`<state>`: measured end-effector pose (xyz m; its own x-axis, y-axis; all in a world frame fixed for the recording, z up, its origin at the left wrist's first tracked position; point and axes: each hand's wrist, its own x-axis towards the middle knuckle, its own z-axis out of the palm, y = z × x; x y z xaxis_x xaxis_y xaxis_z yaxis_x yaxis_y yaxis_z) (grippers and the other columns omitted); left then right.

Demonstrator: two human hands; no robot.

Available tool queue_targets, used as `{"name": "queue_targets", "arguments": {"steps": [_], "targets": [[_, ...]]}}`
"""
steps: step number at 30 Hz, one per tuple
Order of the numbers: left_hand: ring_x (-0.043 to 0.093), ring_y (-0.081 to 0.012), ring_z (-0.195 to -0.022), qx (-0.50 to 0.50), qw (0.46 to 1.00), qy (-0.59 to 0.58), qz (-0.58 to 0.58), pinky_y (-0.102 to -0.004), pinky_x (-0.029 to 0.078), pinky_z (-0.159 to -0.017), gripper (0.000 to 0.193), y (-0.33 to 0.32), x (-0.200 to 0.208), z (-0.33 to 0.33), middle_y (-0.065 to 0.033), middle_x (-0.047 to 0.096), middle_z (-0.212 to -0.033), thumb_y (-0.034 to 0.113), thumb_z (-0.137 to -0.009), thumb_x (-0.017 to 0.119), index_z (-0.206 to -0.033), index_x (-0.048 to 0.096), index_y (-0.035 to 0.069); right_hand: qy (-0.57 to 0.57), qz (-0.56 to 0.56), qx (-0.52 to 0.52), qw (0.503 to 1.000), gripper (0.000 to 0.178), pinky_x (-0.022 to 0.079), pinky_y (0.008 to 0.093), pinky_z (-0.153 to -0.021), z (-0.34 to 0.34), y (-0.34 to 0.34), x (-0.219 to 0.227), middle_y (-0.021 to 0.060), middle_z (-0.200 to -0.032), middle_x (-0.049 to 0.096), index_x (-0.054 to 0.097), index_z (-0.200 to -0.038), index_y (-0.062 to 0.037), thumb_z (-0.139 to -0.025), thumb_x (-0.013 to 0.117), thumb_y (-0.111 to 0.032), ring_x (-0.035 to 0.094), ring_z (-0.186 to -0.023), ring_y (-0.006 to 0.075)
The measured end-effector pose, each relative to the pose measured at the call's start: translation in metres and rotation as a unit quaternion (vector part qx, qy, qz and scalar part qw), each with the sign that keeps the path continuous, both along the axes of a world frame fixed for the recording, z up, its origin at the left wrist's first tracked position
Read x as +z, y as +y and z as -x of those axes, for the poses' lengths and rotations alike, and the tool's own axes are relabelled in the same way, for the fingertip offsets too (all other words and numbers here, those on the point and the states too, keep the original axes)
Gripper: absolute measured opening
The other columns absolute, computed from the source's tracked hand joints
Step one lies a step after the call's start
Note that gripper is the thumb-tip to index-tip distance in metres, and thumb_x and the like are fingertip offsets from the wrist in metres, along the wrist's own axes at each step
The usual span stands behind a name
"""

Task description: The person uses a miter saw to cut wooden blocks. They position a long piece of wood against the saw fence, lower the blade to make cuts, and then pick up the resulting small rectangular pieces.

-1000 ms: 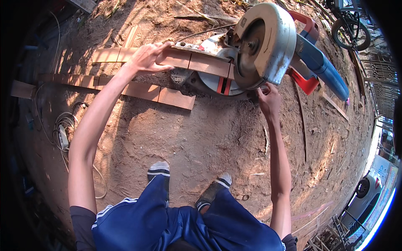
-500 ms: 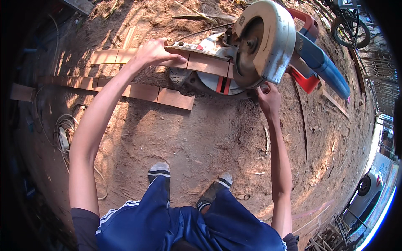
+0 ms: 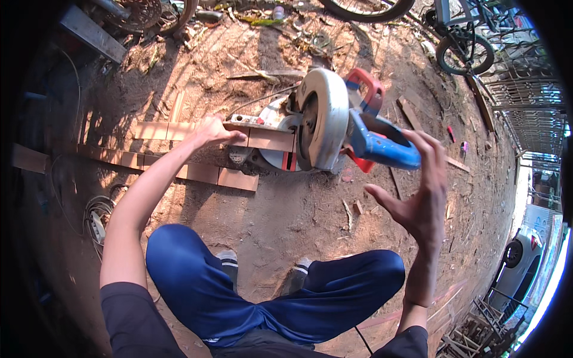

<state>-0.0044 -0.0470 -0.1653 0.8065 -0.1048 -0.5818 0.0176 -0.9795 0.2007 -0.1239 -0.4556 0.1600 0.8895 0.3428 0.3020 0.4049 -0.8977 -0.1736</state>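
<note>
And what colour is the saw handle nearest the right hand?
Blue; the saw handle shows best in the head view.

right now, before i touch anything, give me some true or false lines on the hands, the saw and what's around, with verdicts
1. The bare left hand is at the flat reddish-brown wooden strip on the saw. True.
2. The bare right hand is clenched into a fist. False: its fingers and thumb are spread apart.
3. The blue saw handle lies right of the off-white rounded blade guard. True.
4. The pale, dark-wheeled car shows at the picture's left edge. False: it is toward the right edge.
5. The pale coiled cable lies left of the left forearm. True.
</note>
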Motion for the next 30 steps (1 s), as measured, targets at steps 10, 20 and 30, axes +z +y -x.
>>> {"name": "queue_targets", "arguments": {"steps": [10,20,30], "targets": [[0.070,-0.0285,-0.068,0.049,0.981,-0.161,0.097,-0.0433,0.056,-0.060,0.106,-0.020,0.013,0.009,-0.0164,0.067,-0.070,0.094,-0.046,0.073,-0.088,0.065,-0.003,0.248,0.038,-0.073,0.965,0.059,0.057,0.0451,-0.085,-0.041,-0.007,-0.030,0.0140,-0.096,0.076,0.065,-0.119,-0.0129,-0.070,0.087,-0.035,0.073,-0.091,0.0343],[0.009,-0.0443,-0.157,0.352,0.928,-0.110,-0.058,-0.0567,0.009,-0.126,0.158,-0.061,0.038,0.037,-0.0336,0.006,-0.167,0.054,-0.047,0.096,-0.165,0.000,0.010,0.207,0.035,-0.060,0.976,0.052,0.057,0.0472,-0.080,-0.046,-0.001,-0.041,0.0183,-0.092,0.075,0.073,-0.108,-0.0131,-0.071,0.085,-0.048,0.074,-0.087,0.0362],[0.039,-0.0415,-0.136,0.161,0.885,-0.436,0.003,-0.0538,0.034,-0.113,0.088,-0.096,0.019,0.077,-0.0255,0.042,-0.144,0.057,-0.075,0.083,-0.134,0.051,0.000,0.212,0.047,-0.074,0.973,0.043,0.059,0.0459,-0.079,-0.046,-0.008,-0.030,0.0146,-0.091,0.076,0.076,-0.104,-0.0180,-0.070,0.082,-0.043,0.074,-0.086,0.0345]]}}
